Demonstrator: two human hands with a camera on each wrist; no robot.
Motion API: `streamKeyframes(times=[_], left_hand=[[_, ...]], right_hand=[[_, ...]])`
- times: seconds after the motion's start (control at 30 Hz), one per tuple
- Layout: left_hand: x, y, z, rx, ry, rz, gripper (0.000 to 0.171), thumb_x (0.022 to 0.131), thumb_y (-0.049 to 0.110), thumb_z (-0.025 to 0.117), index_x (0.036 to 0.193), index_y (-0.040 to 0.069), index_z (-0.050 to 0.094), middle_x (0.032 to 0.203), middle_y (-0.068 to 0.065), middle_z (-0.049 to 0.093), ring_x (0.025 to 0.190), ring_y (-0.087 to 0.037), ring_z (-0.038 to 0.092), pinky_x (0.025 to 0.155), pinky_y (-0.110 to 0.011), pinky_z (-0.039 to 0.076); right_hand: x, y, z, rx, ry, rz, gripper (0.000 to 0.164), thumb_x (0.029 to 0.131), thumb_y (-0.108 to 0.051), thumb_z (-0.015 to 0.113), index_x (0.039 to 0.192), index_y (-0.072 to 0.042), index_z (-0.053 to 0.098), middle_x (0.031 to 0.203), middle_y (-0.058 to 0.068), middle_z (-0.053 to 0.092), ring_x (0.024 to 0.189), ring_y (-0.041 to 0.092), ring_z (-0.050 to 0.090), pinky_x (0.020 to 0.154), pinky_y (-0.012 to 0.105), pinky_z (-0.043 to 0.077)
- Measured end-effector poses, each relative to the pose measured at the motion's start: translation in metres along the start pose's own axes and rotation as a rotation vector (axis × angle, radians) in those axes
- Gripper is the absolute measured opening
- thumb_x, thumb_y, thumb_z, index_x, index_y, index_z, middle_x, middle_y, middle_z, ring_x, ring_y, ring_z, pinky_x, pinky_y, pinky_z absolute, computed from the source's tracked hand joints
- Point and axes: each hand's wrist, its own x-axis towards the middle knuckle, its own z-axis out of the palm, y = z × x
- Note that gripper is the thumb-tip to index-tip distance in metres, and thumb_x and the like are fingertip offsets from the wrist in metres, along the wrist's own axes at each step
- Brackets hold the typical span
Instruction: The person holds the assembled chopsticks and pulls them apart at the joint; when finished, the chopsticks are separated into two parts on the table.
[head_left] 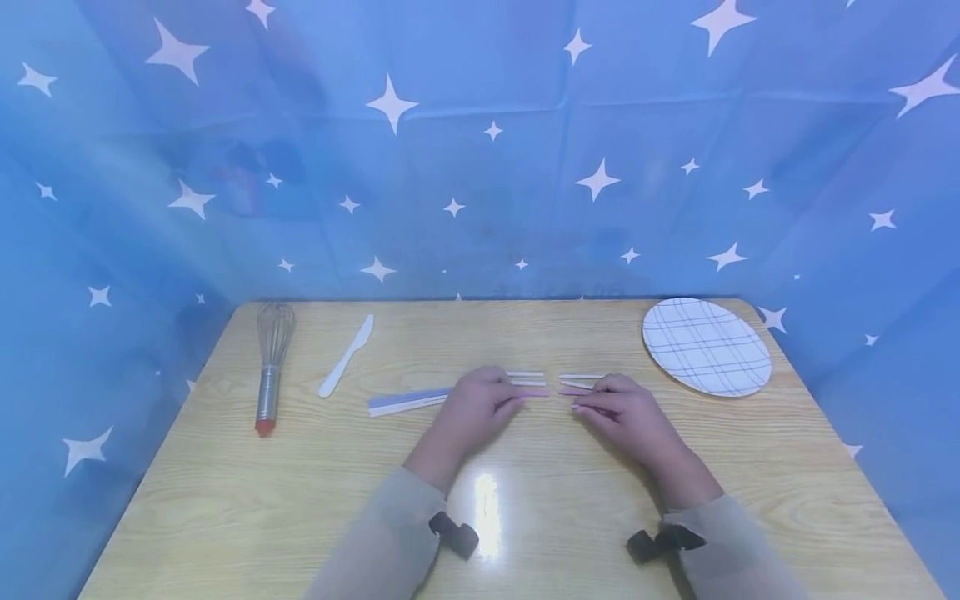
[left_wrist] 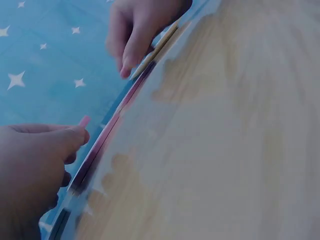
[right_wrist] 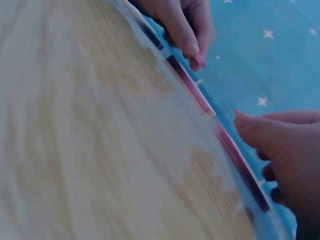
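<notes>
Starry cloth (head_left: pixel 465 83) backs the table (head_left: pixel 562 467), where strips (head_left: pixel 536 392) lie either side of a gap. Beside them, my left hand (head_left: pixel 472 408) and right hand (head_left: pixel 628 417) each pinch a pink bit (right_wrist: pixel 200 61), probably for precision.

Two hands (head_left: pixel 480 404) reach over thin strips (head_left: pixel 408 398) on a table (head_left: pixel 300 500).

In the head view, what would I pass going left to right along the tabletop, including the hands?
Whisk → white knife → exposed part of the blue strip → left hand → right hand → checked plate.
</notes>
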Motion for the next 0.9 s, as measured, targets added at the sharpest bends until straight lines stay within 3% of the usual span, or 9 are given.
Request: streamKeyframes(times=[0.1,0.23,0.6,0.9], left_hand=[[0.004,0.004,0.009,0.042,0.056,0.062,0.015,0.1,0.032,0.079,0.107,0.02,0.086,0.089,0.009,0.07,0.084,-0.01,0.061,0.085,-0.03,0.054],[0.008,0.008,0.016,0.062,0.08,0.082,0.011,0.097,0.031,0.082,0.104,0.024,0.086,0.09,0.011,0.076,0.081,-0.009,0.063,0.083,-0.029,0.053],[0.016,0.014,0.021,0.133,0.133,0.037,0.014,0.095,0.036,0.083,0.103,0.025,0.086,0.088,0.01,0.073,0.081,-0.012,0.06,0.078,-0.028,0.052],[0.021,0.014,0.027,0.128,0.177,0.009,0.013,0.094,0.037,0.084,0.102,0.027,0.086,0.089,0.009,0.075,0.081,-0.012,0.06,0.078,-0.03,0.051]], right_hand=[[0.002,0.001,0.006,-0.016,-0.02,0.001,0.022,0.078,-0.008,0.094,0.097,-0.013,0.087,0.088,-0.009,0.069,0.083,0.013,0.059,0.075,0.02,0.045],[0.003,0.005,0.008,-0.049,-0.037,-0.008,0.02,0.078,-0.011,0.094,0.095,-0.017,0.087,0.087,-0.009,0.071,0.083,0.015,0.058,0.074,0.027,0.046],[0.006,0.011,0.01,-0.103,-0.007,0.009,0.019,0.079,-0.014,0.093,0.097,-0.016,0.087,0.089,0.0,0.071,0.09,0.024,0.058,0.076,0.043,0.046],[0.008,0.012,0.013,-0.123,0.026,0.003,0.019,0.079,-0.012,0.094,0.097,-0.016,0.087,0.089,0.001,0.071,0.091,0.028,0.058,0.077,0.047,0.044]])
